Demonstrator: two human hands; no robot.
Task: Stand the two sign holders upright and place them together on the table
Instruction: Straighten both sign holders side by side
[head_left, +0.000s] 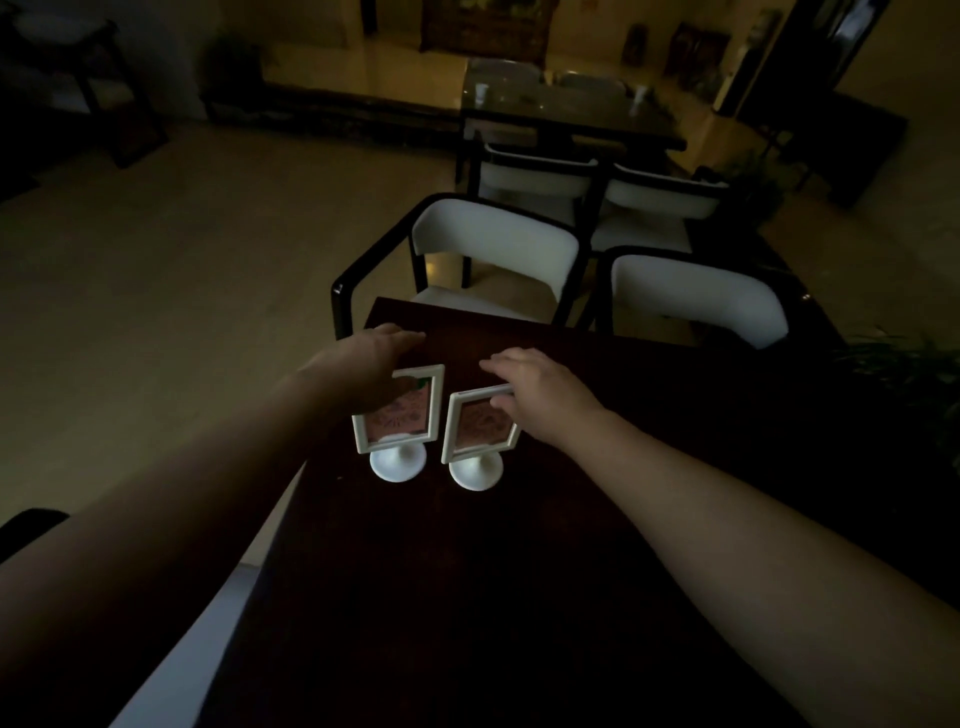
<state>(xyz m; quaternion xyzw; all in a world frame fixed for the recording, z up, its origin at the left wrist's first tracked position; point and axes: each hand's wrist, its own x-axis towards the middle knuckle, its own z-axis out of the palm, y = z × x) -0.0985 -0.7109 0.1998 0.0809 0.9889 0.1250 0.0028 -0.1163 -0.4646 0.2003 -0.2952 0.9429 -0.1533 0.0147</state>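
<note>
I am viewing a dim room from the head camera, looking down on a dark wooden table (519, 571). Two white sign holders are standing upright on it, side by side near the table's left edge, each on a round foot with a short stem and a pinkish card in its frame. The left sign holder (399, 410) is standing nearly square to me; the right sign holder (480, 426) is sitting just beside it, turned a little, their frames close but not quite touching. The left hand (371, 353) is reaching over the top left corner of the left sign holder with the fingers stretched out flat and loose; part of it is showing through the clear frame, and I cannot tell whether it is touching the frame, though it is not gripping it. The right hand (535, 384) is lying over the top right corner of the right sign holder, fingers lightly curled; I am seeing contact at the frame's upper edge, but I cannot tell whether it is gripping or merely resting there. Two white-backed chairs with dark frames, the nearer-left chair (493, 244) and the right chair (696, 296), are standing at the far edge of the table. A second table (561, 109) with more chairs is standing farther back.
</note>
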